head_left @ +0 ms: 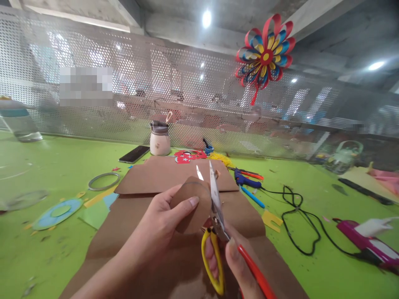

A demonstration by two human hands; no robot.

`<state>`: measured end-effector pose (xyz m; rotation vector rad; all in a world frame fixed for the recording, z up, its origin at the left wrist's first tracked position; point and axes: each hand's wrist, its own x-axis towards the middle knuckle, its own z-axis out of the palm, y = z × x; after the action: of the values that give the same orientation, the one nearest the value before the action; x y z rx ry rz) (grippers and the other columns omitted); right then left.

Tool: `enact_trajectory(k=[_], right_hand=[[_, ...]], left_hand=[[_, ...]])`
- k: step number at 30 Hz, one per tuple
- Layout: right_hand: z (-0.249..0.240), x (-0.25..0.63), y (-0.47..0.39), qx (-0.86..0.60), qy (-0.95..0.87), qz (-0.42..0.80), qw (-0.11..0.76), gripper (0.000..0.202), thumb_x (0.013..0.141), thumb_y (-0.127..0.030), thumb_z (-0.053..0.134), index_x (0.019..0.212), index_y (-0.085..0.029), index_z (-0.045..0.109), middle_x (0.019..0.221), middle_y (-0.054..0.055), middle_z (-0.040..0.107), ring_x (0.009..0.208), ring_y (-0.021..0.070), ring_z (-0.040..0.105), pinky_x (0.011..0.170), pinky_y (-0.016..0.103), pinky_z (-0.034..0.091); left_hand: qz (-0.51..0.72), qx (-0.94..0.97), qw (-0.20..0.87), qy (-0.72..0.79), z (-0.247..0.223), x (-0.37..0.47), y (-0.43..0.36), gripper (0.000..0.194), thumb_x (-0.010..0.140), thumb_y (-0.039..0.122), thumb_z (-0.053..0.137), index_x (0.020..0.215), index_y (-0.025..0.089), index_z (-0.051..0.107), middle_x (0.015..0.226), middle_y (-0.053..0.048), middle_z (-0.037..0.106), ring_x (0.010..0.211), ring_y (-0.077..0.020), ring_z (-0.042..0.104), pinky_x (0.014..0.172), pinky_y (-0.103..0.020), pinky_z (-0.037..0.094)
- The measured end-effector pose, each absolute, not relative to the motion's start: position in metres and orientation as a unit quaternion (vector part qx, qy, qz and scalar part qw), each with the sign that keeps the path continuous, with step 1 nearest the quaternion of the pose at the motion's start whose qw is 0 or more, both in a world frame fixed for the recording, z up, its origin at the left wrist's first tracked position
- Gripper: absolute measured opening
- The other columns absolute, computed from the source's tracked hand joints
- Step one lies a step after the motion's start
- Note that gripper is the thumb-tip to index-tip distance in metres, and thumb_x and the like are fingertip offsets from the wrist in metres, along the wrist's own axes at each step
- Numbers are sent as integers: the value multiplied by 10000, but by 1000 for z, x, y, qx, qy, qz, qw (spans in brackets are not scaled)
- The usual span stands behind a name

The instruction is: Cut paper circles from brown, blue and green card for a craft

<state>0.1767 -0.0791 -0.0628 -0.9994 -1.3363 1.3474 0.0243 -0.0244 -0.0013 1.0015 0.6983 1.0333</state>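
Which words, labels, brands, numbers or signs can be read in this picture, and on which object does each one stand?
None can be read.
Pale cup: front mark too small to read.
Mesh screen: pixelated patch, nothing legible.
Scissors, held brown piece: no lettering visible.

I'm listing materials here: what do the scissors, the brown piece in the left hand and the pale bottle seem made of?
Scissors: shiny metal blades, by their bright glint; smooth yellow and red handles, probably plastic.
Brown piece: matt paper or thin card, by its flat, dull face.
Bottle: smooth, pale body, perhaps plastic or coated metal; the look leaves that open.
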Motion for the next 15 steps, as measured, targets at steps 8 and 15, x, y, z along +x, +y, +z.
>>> enact_trajectory(k=[8,15], right_hand=[[-66,177,-79,-419,-533,559,478,663,729,-782,440,1135,-273,565,699,6,488,508,134,438,489,311,377],[-75,176,-72,-410,-520,572,485,771,649,-836,460,1137,-249,566,745,38,542,565,180,518,538,355,437]], left_hand=[[464,440,699,319,-1,24,-25,316,736,229,689,1034,136,645,726,-39,709,629,-170,657,588,-236,495],[463,457,692,313,1,24,-26,272,758,225,666,1004,112,648,660,-39,693,561,-133,605,517,-195,450]])
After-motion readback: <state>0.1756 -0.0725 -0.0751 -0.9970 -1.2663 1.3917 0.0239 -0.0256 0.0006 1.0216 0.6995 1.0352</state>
